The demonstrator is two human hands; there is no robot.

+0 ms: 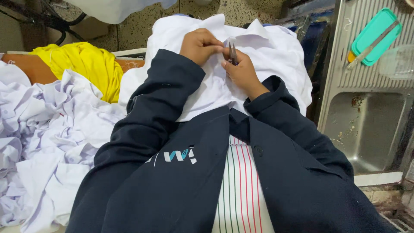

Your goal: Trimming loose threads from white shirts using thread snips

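Dark navy jacket (pixel 194 172) fills the foreground, open over a striped shirt (pixel 241 185); both sleeves run up and away from the camera to the hands.

White garment (pixel 267 51) lies bunched on the lap, directly ahead of the hands and under them, spreading wider left-to-right than front-to-back. Plain white cloth, crisp, with a folded collar-like edge standing up just beyond the fingers.

Left hand (pixel 200 45): fingers curled, pinching a fold of the white cloth, knuckles up. Right hand (pixel 241 71): closed round small metal thread snips (pixel 233 55), blades pointing up and away, tips touching the cloth just beside the left fingertips. Hands touching or nearly so; both equally near the pinched spot.

Left side: heap of crumpled white garments (pixel 47 142), a yellow cloth (pixel 86 64) behind it on a brown surface.

Right side: steel sink (pixel 366 129) with ribbed drainboard, carrying a teal lid (pixel 374 36) with a knife (pixel 366 49) laid across it. Well apart from the hands.
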